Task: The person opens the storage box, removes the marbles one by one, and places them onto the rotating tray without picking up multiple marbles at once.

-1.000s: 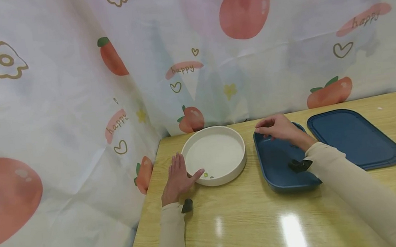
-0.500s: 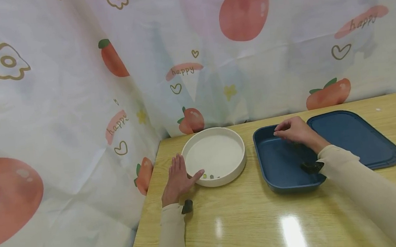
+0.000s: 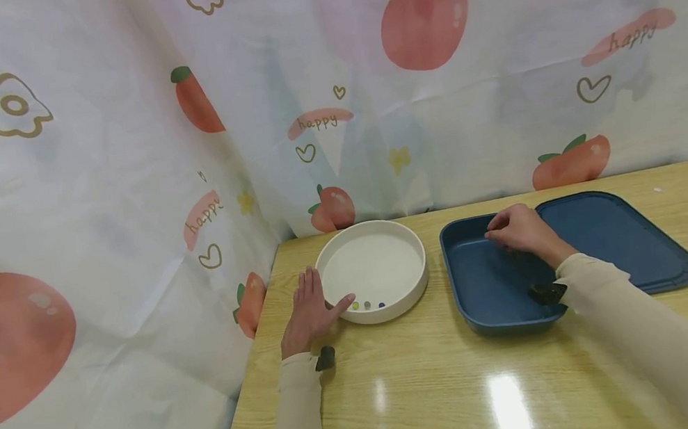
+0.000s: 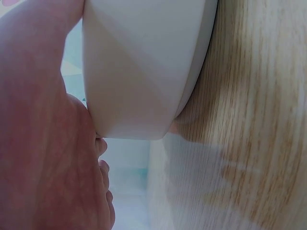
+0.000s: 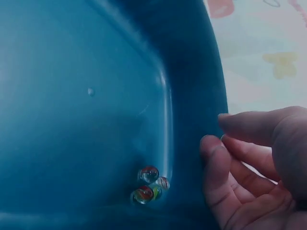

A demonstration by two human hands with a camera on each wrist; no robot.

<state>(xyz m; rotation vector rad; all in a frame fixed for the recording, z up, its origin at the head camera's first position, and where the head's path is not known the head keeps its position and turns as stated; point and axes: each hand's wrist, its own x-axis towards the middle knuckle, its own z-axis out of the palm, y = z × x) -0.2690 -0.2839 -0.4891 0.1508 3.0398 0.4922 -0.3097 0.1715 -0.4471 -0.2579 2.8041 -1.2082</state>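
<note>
Right wrist view first, because that's where I'd expect trouble. About four glass marbles [image 5: 148, 173] lie bunched in the far right corner of the blue pan [image 3: 486, 287]. The right grip [image 3: 524, 229] hangs over the pan's far end, fingers loosely curled and tips close together with a slim gap; I see nothing caught between them. A pinch into that bunch could squirt one marble sideways, I'd judge, since smooth glass offers little to bite on and the neighbours would get nudged. The corner would act as a backstop, yet it leaves scant room for a thumb.

On the left, three other marbles [image 3: 367, 305] sit just inside the near rim of the white dish [image 3: 375, 267]. The left grip [image 3: 310, 314] rests against the dish's left side, fingers straight and thumb at the near rim, clasping nothing. Should it push harder, the dish might slide and set those three rolling (I can't judge its weight from here). A marble fumbled between dish and pan would land on the tabletop [image 3: 430, 373], where I see no lip to stop it rolling off.
</note>
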